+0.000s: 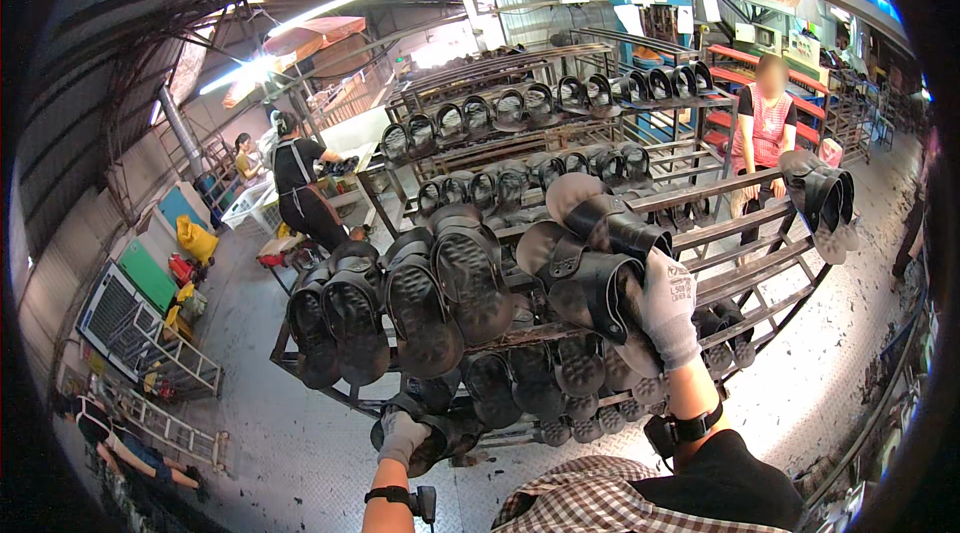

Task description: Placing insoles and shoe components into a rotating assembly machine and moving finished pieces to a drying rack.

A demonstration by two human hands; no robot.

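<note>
My right hand (668,311), in a pale grey knit glove, grips a pair of black sandals (572,283) by their heel ends, above the top rail of a dark metal rack (735,227). Lower on the left, my gloved left hand (402,435) is closed on another black sandal (440,438), partly hidden below the rack's front edge. Several black sandals (425,303) stand tilted along the near top rail, left of the pair in my right hand. Below them hangs a lower row of sandals (492,388), some showing knobbly soles.
More sandals (510,111) fill racks behind, and a pair (822,203) sits at the near rack's right end. A person in a red apron (765,133) is beyond the rack. Another worker (300,183) stands far left, near a yellow bag (196,239) and a green panel (147,275).
</note>
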